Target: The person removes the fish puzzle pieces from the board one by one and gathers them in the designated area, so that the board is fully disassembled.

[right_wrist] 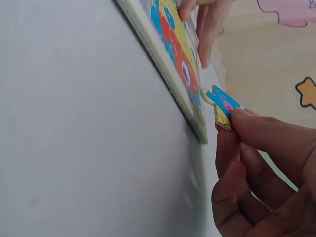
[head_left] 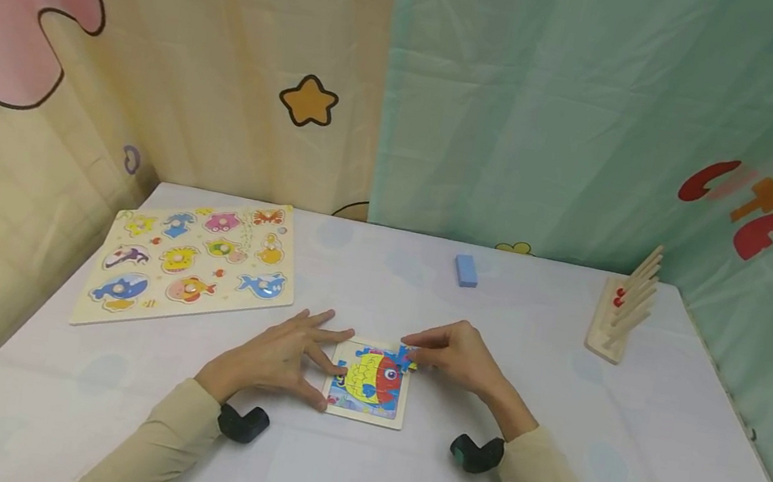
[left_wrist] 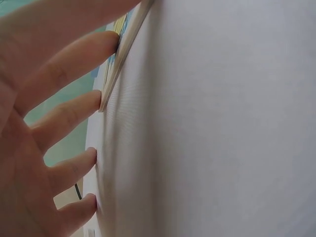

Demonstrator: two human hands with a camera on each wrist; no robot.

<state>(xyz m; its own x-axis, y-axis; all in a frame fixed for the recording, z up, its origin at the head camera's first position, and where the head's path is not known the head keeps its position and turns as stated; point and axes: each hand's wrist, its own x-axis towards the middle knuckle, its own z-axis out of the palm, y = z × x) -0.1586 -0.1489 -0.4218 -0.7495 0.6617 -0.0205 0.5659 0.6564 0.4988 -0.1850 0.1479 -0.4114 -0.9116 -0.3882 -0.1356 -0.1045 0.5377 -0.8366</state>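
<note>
A small framed jigsaw puzzle [head_left: 369,419] with a red and yellow fish picture lies on the table between the hands. My left hand [head_left: 281,355] spreads its fingers over the frame's left side; in the left wrist view, fingertips [left_wrist: 109,44] touch the frame's edge. Between thumb and fingers my right hand [head_left: 457,355] pinches a blue and yellow jigsaw piece [right_wrist: 222,106], held just above the puzzle's upper right corner. In the right wrist view the piece is tilted and apart from the puzzle frame [right_wrist: 170,81].
A large wooden peg puzzle [head_left: 201,262] with sea animals lies at the back left. A blue block [head_left: 466,271] sits behind the right hand. At the right back stands a wooden base with upright pegs [head_left: 621,312] and red beads. Curtains [head_left: 528,112] hang behind the table.
</note>
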